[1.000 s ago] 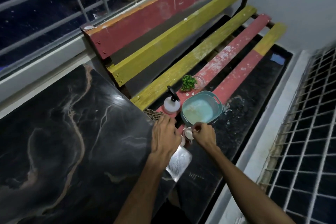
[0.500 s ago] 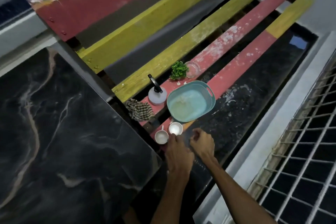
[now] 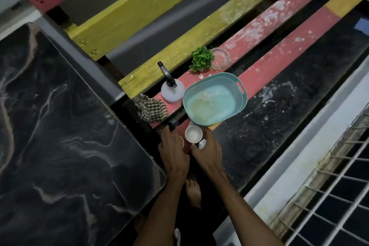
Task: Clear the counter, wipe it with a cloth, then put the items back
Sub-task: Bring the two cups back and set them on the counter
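A black marble counter [image 3: 60,136] fills the left, bare. On the red and yellow slatted bench [image 3: 279,32] lie a checked cloth [image 3: 150,109], a white spray bottle [image 3: 172,90], a teal basin [image 3: 214,99] with pale liquid, a small green plant [image 3: 202,59] and a glass dish [image 3: 220,58]. At the bench's near end stands a small white cup [image 3: 193,134]. My right hand [image 3: 208,151] curls around that cup's near side. My left hand [image 3: 173,151] covers a second white cup [image 3: 181,140], which is mostly hidden.
A dark speckled floor strip [image 3: 259,130] runs right of the bench, bordered by a white ledge [image 3: 299,166] and a metal window grille [image 3: 329,195]. My bare foot [image 3: 193,192] stands below the hands between counter and bench.
The view has tilted down and closer to the bench. Both hands moved forward from just short of the cups onto them. The flat shiny packet seen a second ago is gone from view.
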